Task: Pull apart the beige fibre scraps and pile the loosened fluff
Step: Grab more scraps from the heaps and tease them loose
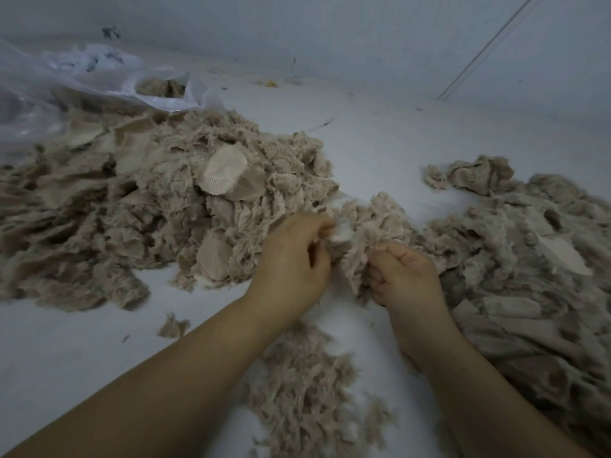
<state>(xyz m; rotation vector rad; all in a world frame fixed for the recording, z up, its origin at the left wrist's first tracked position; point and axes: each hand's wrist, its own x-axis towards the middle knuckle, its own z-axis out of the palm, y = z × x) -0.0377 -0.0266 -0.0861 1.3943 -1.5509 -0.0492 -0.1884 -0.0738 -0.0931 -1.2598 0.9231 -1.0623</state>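
Note:
Both hands grip one beige fibre scrap [367, 233] held above the white surface in the middle of the view. My left hand [292, 262] pinches its left edge with thumb and fingers. My right hand [405, 276] is closed on its lower right part. A big heap of beige scraps [148, 206] with flat woven patches lies to the left. Another heap [515, 259] spreads on the right. Loosened fluff [304, 385] lies under my forearms.
A clear plastic bag [66, 84] holding more beige fibre lies at the back left. The white surface [380, 143] meets a pale wall at the back. A small loose tuft [172, 325] sits near my left forearm.

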